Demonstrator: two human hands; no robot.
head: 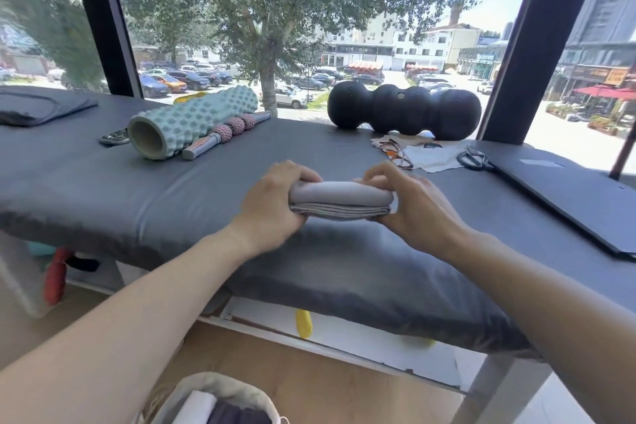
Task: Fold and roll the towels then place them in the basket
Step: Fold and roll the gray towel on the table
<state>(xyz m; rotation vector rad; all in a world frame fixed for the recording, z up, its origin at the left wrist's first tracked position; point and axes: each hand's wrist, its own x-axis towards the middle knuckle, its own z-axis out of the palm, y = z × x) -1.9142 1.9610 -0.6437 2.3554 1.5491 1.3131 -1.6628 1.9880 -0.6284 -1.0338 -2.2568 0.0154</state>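
Note:
A light grey towel lies partly rolled on the dark padded table, its folded layers showing along the near edge. My left hand grips the roll's left end with curled fingers. My right hand grips the right end, fingers curled over the top. On the floor at the bottom of the view stands a pale fabric basket. Inside it lie a white towel and a dark one.
At the back of the table lie a mint foam roller, a pink massage stick and a black bumpy roller. Glasses, white cloth, scissors and a dark laptop sit right. Dark fabric lies far left.

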